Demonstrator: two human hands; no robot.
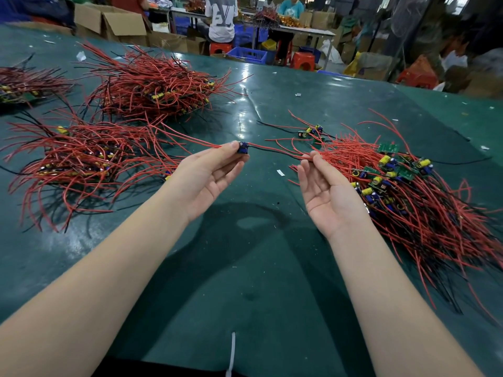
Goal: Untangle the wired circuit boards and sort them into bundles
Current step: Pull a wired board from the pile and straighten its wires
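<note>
Fingers: left hand (pixel 206 175) pinches a board (pixel 243 148); right hand (pixel 325 186) pinches its wires (pixel 277 152) above the desk (pixel 245 268). Risk: wires probably snag the right tangle (pixel 408 191) and drag boards. Bundles (pixel 79 161) lie farther left.

Left hand (pixel 209 172) pinches a small circuit board (pixel 243 148) above the green desk (pixel 245 268); right hand (pixel 324 186) pinches its red wire (pixel 283 154). Tangled pile (pixel 402 186) at right, 2 sorted bundles (pixel 76 161) (pixel 155 83) at left.
</note>
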